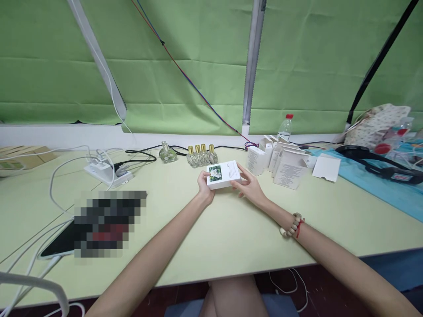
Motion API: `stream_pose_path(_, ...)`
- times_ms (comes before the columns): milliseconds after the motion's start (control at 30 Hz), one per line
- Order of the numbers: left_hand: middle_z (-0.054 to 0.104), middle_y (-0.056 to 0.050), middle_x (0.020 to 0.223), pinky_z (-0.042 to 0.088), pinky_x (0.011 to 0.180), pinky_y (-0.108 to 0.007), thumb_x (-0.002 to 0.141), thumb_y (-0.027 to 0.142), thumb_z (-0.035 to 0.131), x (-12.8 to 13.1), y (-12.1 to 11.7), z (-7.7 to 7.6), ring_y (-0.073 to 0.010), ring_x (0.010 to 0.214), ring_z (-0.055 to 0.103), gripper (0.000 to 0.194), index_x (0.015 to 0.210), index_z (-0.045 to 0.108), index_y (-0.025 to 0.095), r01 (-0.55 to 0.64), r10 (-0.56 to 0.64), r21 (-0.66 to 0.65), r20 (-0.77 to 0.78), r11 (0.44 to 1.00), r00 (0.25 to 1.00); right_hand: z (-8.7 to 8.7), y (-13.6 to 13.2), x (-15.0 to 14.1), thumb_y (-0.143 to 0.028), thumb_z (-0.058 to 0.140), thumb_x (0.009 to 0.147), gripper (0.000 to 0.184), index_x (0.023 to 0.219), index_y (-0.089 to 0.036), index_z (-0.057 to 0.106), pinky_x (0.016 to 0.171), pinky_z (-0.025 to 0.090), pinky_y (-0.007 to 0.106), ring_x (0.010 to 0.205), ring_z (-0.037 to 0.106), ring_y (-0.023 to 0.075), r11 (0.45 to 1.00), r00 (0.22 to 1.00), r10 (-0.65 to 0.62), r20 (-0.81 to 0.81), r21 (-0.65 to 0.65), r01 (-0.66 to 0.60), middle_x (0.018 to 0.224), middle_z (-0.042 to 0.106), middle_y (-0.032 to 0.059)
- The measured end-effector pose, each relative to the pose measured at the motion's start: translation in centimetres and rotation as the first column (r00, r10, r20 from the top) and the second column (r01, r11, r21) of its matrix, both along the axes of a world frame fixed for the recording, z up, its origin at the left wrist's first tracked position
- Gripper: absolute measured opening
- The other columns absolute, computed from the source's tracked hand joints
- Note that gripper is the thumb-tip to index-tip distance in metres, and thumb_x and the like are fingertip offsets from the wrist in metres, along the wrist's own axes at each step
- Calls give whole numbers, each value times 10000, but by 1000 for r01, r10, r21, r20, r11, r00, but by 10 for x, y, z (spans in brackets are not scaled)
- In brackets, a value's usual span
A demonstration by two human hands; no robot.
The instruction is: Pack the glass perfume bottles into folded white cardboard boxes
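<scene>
Between my two hands, a white perfume box [228, 172] with a flower picture on its front is held tilted just above the table. My left hand [206, 188] grips its left end, thumb on the front edge. The fingers of my right hand [250, 187] close round the right end. Behind the box stand several small glass perfume bottles [202, 156] with gold caps. A rounder bottle [168, 152] of greenish glass is to their left. To the right, several white boxes [291, 169] stand in a cluster, some with open flaps.
On the left lie a partly blurred tablet [62, 237], a white power strip [109, 172] with cables, and cardboard boxes [28, 157]. At right are a flat white card piece [326, 167], a red-capped bottle [285, 127], and a black strap-like device [380, 165] on blue cloth [366, 187].
</scene>
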State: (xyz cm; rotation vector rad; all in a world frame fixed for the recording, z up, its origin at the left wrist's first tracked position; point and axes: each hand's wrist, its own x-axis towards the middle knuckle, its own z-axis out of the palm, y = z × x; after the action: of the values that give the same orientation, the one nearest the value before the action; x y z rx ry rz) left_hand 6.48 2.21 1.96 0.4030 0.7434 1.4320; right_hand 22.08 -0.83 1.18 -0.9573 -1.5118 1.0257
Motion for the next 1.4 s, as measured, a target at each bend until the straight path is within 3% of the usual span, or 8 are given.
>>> stream_pose_path(233,677,-47,683,461,525,-285,550,241,475,1,0,-1,-202,551,608,332,815,630,115,5,-5,17,5,1000,1000,-3,3,3,-363,641,705,797,1408,-300,270,364,467,166,642,633,114,1000,1000,30,-2,8,-30,1265,529,64)
stream_pose_path(567,681,-38,682,483,567,-301,565,213,492,0,3,1,-205,587,625,319,843,627,131,11,-10,-25,22,1000,1000,-1,1,2,-399,667,661,699,1307,-254,443,332,436,187,541,606,100,997,998,-59,20,58,58,1185,584,78)
stream_pose_path(667,684,-46,683,482,555,-300,584,226,509,-1,4,-1,-209,579,628,309,850,631,124,18,-17,-27,33,999,999,-2,1,1,-427,709,619,682,1208,-226,431,319,406,170,497,607,96,995,996,-89,-19,48,90,1078,622,84)
stream_pose_path(867,685,-41,679,481,549,-288,611,246,514,0,2,2,-194,566,626,299,855,638,123,17,-17,-25,-6,1000,1000,-5,2,-1,-493,720,581,491,802,-220,378,293,345,149,438,580,89,996,996,-80,-44,31,82,800,607,-23)
stream_pose_path(1167,683,-39,661,474,539,-287,621,254,514,1,2,2,-190,539,615,292,853,638,128,24,-25,-19,-14,1000,1000,-4,2,1,-532,697,589,486,759,-218,367,304,345,152,440,567,110,997,997,-77,-10,8,77,602,542,-54)
stream_pose_path(1267,686,-41,675,479,553,-296,616,254,520,1,3,1,-199,560,623,301,864,637,130,27,-27,-21,-2,999,1000,-3,2,0,-542,695,581,505,791,-221,365,296,342,158,424,561,102,996,996,-89,-12,17,90,665,565,-43)
stream_pose_path(1400,690,-47,693,485,565,-302,607,249,523,-2,5,0,-205,582,630,310,870,636,130,29,-29,-30,7,999,1000,-2,3,-1,-530,722,544,580,830,-234,314,275,335,159,426,574,85,993,992,-114,-55,17,115,943,578,16)
